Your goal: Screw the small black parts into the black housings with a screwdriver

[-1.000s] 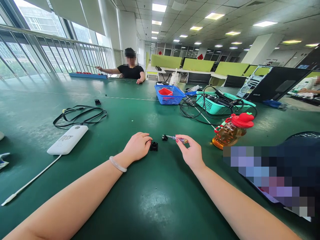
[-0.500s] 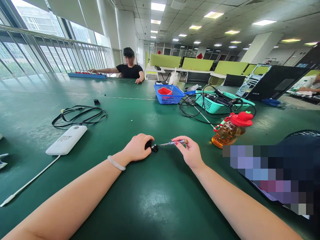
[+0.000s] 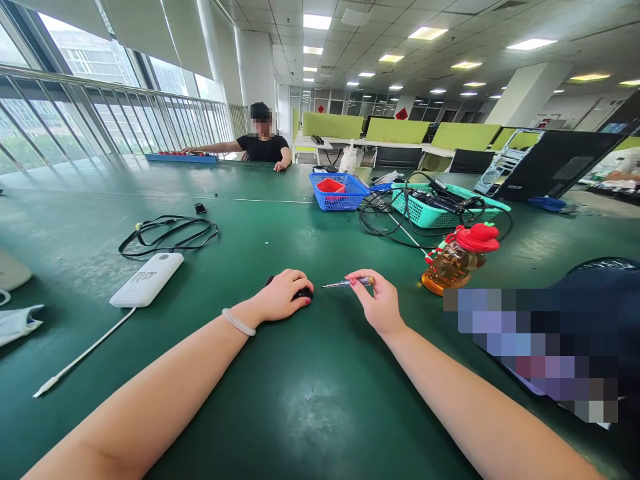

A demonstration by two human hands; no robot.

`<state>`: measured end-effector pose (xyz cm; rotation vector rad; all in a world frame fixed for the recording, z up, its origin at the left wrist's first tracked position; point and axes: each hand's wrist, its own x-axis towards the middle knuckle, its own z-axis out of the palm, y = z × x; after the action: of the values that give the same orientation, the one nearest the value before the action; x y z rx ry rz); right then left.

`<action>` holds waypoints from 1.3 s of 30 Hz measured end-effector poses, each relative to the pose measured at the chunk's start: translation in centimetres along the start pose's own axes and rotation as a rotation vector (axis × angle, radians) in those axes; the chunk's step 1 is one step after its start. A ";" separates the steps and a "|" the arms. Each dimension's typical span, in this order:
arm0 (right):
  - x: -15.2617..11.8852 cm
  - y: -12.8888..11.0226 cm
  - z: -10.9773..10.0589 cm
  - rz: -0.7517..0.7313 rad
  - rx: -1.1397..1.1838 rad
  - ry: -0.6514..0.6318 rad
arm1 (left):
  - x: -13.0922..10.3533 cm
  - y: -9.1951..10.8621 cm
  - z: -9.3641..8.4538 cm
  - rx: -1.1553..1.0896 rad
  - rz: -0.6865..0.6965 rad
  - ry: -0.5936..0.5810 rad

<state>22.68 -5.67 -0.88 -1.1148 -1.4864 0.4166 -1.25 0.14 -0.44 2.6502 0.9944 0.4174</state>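
Fingers curled, my left hand (image 3: 283, 293) holds a small black object (image 3: 303, 293) down on the green table (image 3: 310, 373). Most of that object is hidden, so its kind is unclear; a dark edge also shows behind the knuckles. To the right, my right hand (image 3: 383, 303) pinches a slim screwdriver (image 3: 345, 284) with a clear handle. The screwdriver's tip points left and stops a short gap from the black object, not touching it.
Leftward lie a white power bank (image 3: 147, 280) with a white cable and a coiled black cable (image 3: 170, 237). A red-lidded bottle (image 3: 454, 267), a blue basket (image 3: 340, 193) and a teal basket of cables (image 3: 435, 213) stand right. Another person (image 3: 263, 143) sits opposite.
My left hand has turned the black object, so its metal parts no longer show. The screwdriver tip has come away from it. The view has shifted slightly left.
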 end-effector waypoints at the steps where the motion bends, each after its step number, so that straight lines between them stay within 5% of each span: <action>1: -0.1 -0.2 0.0 -0.020 -0.023 -0.007 | 0.0 0.1 0.1 0.017 -0.014 0.006; 9: -0.6 -1.5 0.3 -0.207 -0.158 -0.039 | -1.5 1.5 -0.3 0.073 -0.065 -0.010; 16: -0.7 -1.7 0.3 -0.234 -0.208 -0.104 | -9.2 1.6 -2.6 0.064 -0.087 -0.057; 27: -0.7 -1.7 0.7 -0.223 -0.201 -0.138 | -23.3 -5.2 -10.2 0.236 -0.563 0.027; 33: -0.8 -1.7 0.6 -0.206 -0.204 -0.144 | -26.3 -5.7 -11.6 0.160 -0.835 0.267; 39: -0.8 -1.6 0.6 -0.213 -0.201 -0.155 | -26.3 -4.4 -11.6 0.255 -1.006 0.280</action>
<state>21.42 -6.89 -0.28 -1.0843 -1.7948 0.2123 -27.00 -12.49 4.23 1.9114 2.3746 0.4235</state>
